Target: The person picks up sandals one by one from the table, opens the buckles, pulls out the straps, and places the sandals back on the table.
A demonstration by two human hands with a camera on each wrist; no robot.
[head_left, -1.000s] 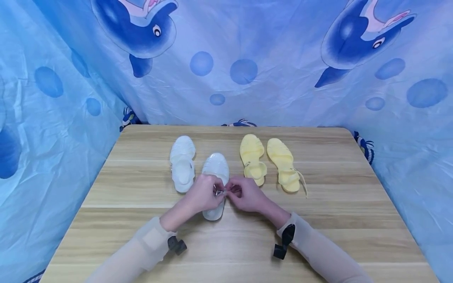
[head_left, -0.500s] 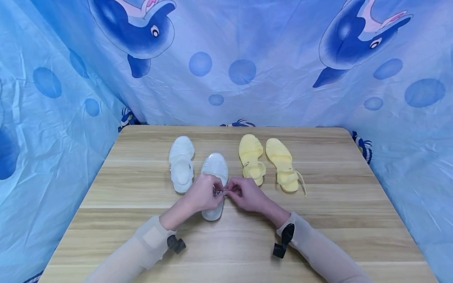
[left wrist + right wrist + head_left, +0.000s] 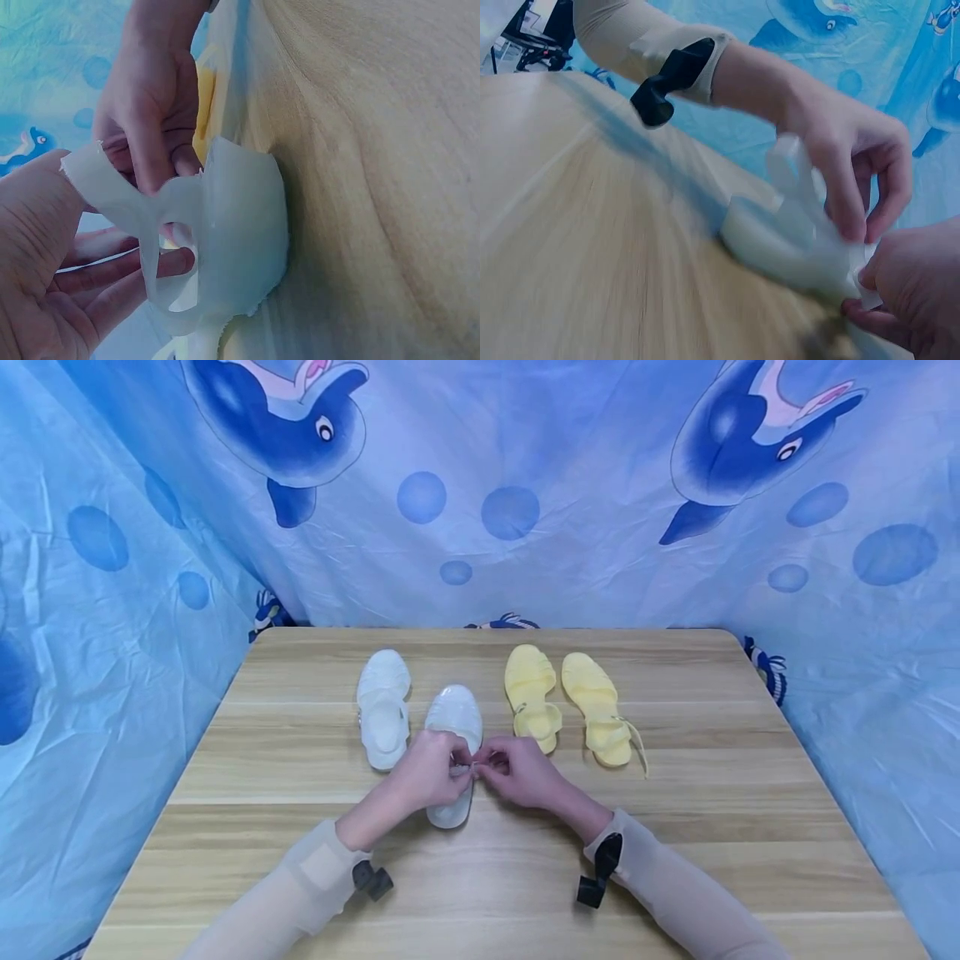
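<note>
- Left hand [image 3: 435, 768]: you angle it inward from the lower left, wrist above the table [image 3: 487, 893], back of the hand upward. Thumb and forefinger are brought together on the strap [image 3: 109, 184] of the near white sandal [image 3: 454, 710].
- Right hand [image 3: 525, 772]: you mirror this from the lower right. Thumb and forefinger pinch the strap at the sandal's right side, their tips next to the left fingertips. The exact contact is partly hidden.
- Left wrist view: one left fingertip shows through an opening between the straps.
- Near white sandal: it lies sole down on the table under your left hand, toe pointing away from you. The other white sandal [image 3: 384, 710] lies just to its left; two yellow sandals [image 3: 530, 677] [image 3: 588, 677] lie to the right.
- Change from one second ago: both hands keep their place and pinch at the sandal. The metallic glint between the fingertips, clear then, is hardly visible now. The sandals remain in place.
</note>
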